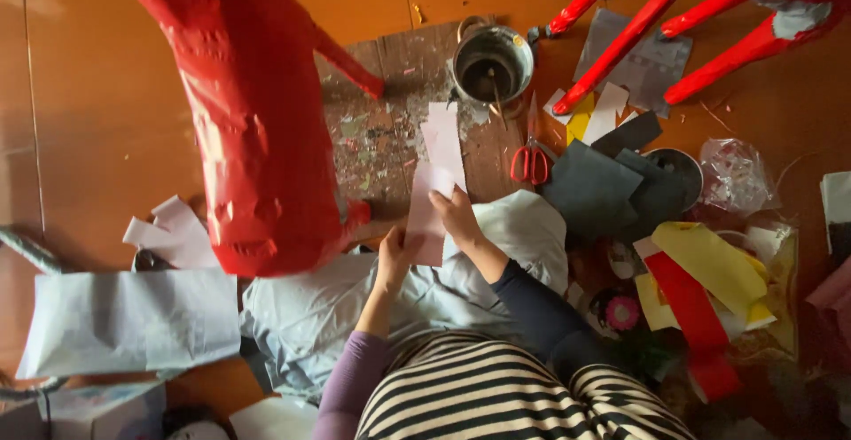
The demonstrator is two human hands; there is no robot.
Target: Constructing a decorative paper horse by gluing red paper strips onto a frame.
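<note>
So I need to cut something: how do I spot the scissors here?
Start at the metal pot at the top of the worn board. Just right and below lie the scissors, blades pointing up. Their red loop handles stand out against the dark grey paper sheets beside them.

A pale pink paper strip (429, 201) is lying flat between both hands, in front of the person's lap. It is long and narrow, running from about six o'clock up toward twelve o'clock, leaning slightly to one o'clock. Its near end is resting over a light blue cloth, while its far end is reaching onto a worn, paint-flecked board. A soft crease is crossing it near the middle, and its edges are looking cleanly cut.
</note>
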